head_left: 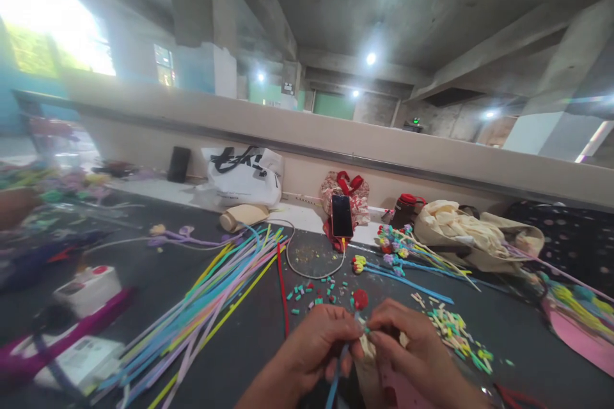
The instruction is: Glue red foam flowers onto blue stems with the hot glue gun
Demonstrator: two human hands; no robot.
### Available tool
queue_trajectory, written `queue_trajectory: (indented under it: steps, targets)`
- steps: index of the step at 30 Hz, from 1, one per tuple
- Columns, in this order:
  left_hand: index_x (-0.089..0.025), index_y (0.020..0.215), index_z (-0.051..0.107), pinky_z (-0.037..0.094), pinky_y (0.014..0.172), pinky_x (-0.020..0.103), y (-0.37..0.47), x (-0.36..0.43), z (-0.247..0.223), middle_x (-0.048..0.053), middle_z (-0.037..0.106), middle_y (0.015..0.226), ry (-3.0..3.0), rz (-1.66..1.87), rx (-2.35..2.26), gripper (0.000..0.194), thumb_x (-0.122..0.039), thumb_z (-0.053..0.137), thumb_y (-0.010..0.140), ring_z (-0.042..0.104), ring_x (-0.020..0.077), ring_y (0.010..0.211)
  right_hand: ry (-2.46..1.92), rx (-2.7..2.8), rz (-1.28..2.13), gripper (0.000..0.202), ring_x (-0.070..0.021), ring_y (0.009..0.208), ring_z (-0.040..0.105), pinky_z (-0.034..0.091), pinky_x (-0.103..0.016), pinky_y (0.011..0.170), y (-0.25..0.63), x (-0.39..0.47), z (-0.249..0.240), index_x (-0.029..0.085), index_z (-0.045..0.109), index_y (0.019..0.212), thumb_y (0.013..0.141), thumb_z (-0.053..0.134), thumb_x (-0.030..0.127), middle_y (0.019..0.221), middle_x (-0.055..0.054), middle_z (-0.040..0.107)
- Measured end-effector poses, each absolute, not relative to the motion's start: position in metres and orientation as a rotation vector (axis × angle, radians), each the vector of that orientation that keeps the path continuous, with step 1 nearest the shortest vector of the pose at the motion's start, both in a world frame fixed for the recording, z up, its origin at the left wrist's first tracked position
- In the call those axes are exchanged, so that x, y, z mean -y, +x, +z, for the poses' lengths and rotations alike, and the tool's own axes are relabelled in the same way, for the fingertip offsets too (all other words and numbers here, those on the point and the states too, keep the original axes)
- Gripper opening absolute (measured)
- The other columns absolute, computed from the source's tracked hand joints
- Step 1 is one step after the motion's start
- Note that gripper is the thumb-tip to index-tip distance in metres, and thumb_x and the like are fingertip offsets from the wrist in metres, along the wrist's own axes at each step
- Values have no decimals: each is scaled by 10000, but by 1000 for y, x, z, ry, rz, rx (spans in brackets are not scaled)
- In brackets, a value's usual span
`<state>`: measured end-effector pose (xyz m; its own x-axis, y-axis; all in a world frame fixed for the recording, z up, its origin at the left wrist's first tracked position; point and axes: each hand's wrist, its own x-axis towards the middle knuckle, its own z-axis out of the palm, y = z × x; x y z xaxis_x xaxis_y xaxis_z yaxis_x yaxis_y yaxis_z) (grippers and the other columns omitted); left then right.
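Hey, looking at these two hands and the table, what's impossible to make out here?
All in the head view:
Small green piece: its full shape is hidden by the left hand and right hand.
Blue stem: lower end cut off by the bottom edge.
White box at left: any print is too blurred to read.
Pink sheet: cut off by the right edge.

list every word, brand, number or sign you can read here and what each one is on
None reads with certainty.
White bag: large black lettering, too distorted by folds to quote; smaller print below it is blurred.
Green lit sign at the back: too small.
Panel on the far pillar: too small.
Lower white box at left: faint print, blurred.
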<state>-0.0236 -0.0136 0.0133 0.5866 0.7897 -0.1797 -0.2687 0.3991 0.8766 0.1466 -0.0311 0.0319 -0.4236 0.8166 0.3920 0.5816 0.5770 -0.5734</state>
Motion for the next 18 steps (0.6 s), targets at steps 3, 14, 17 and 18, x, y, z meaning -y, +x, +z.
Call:
queue_trajectory:
  steps: [3, 14, 17, 18]
  targets:
    - [-108, 521, 534, 168, 240, 144, -23, 14, 14, 0, 583, 445, 930, 742, -671, 159, -239, 595, 588, 400, 33, 256, -1190, 2103, 498, 110, -113, 570, 523, 386, -200, 525, 143, 31, 30, 160, 596, 673, 760, 532, 181, 625, 2, 551]
    - [-153, 514, 504, 228, 286, 170, -19, 9, 10, -31, 537, 400, 1258, 753, -1123, 150, -251, 491, 626, 378, 56, 244, -1127, 2305, 262, 142, -119, 639, 494, 385, -229, 597, 164, 15, 58, 188, 485, 706, 841, 441, 183, 700, 1, 529]
    - [-154, 461, 509, 246, 312, 178, -19, 9, 10, -29, 516, 374, 1417, 682, -1279, 186, -229, 450, 621, 360, 57, 250, -1059, 2368, 175, 149, -127, 688, 509, 393, -238, 636, 164, 8, 57, 189, 483, 692, 839, 464, 183, 715, -2, 542]
    - [-153, 460, 522, 251, 323, 179, -19, 9, 11, -26, 521, 377, 1458, 666, -1323, 196, -228, 441, 621, 365, 59, 260, -1029, 2382, 155, 145, -131, 713, 518, 398, -240, 649, 163, 6, 54, 190, 492, 699, 842, 466, 189, 732, -8, 551]
